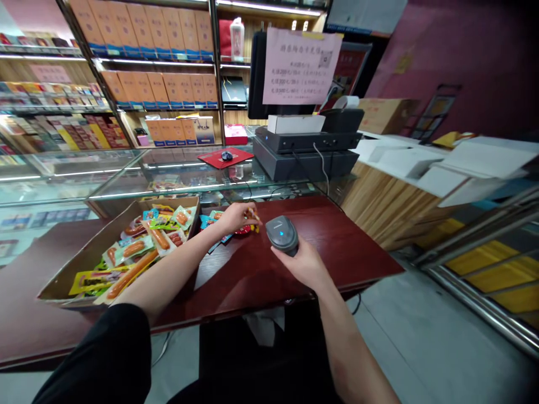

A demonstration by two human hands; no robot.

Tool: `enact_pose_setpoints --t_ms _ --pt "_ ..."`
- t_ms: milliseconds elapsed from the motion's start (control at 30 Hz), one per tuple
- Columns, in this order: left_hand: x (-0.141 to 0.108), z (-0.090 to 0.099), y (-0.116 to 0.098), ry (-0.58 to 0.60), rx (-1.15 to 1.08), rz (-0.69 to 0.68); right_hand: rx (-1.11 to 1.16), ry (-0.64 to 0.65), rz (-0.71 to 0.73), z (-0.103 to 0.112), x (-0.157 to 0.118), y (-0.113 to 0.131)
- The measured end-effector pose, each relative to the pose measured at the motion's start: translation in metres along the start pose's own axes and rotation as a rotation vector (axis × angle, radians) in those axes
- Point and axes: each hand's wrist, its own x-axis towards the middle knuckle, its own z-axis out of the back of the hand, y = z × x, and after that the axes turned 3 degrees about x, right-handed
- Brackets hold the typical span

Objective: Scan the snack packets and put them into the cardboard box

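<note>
My right hand [304, 262] is wrapped round a dark grey barcode scanner [282, 233], which has a small blue light on top. To its left, my left hand [236, 217] pinches a small yellow and red snack packet [254, 220] just above the dark red table. Several more packets [219, 227], blue and red, lie on the table under and beside my left hand. Left of that forearm stands an open cardboard box [63, 280] full of wrapped sausages [158, 238] and other snack packets.
Behind the table [337, 235] runs a glass counter [185, 177] with a mouse [227, 156] on a red mat. A cash drawer [303, 160] and a monitor with a pink notice [301, 67] stand at its right. Open white boxes [463, 163] rest farther right; shelves of orange boxes [164, 28] fill the back.
</note>
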Motion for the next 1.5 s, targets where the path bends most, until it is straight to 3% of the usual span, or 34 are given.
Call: enact_pose_setpoints --t_ms 100,267,367,567,933,1100,1500 --pt "0.0 0.008 -0.012 -0.11 -0.353 0.243 0.064 -0.01 0.016 0.005 -0.002 0.006" --pt "-0.006 0.009 -0.006 0.284 -0.792 0.559 0.23 0.151 -0.05 0.003 -0.001 0.017" --pt "-0.008 0.007 0.004 0.267 -0.811 0.626 0.315 0.247 -0.11 -0.003 0.001 0.022" --pt "-0.004 0.007 0.008 0.115 -0.787 0.548 0.28 0.166 -0.086 -0.011 0.005 0.024" --pt "-0.006 0.007 0.009 0.231 -0.701 0.511 0.289 0.162 -0.076 -0.01 0.008 0.019" --pt "-0.006 0.008 0.006 0.261 -0.726 0.559 0.269 0.15 -0.066 -0.007 0.007 0.019" --pt "-0.007 0.013 -0.005 0.247 -0.662 0.599 0.312 0.18 -0.114 -0.01 0.002 0.012"
